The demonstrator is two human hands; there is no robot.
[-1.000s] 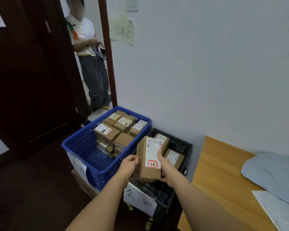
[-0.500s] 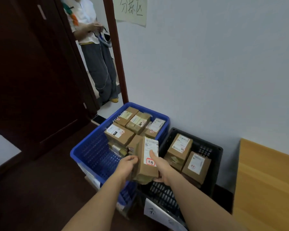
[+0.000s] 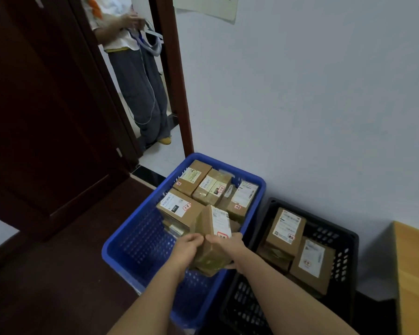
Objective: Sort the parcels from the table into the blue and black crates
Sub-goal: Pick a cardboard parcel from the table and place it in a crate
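Head view only. Table [image 3: 414, 274] cut off at right edge, just a wood corner showing; no parcels visible on it. Paper sign [image 3: 205, 7] on wall cropped at top, text unreadable. Bystander [image 3: 136, 68] in doorway seen torso down, holding smth grey, can't tell what. Label text on all boxes too small to read.

Held parcel [image 3: 214, 238]: brown carton w/ white label + red-outlined sticker, tilted, inside blue crate [image 3: 140, 247], near its right wall, against the stacked parcels [image 3: 203, 187] at the far end. Lower end hidden behind both hands.

Left hand [image 3: 188, 247]: fingers curled round parcel's left edge, gripping. Right hand [image 3: 228, 247]: wrapped on right side, thumb on top near the sticker, gripping. Hands nearly touching at the top face.

Black crate [image 3: 344, 240] just right of blue, walls touching or close, can't tell. Two labelled parcels [image 3: 300, 247] visible inside; bottom hidden by right forearm.
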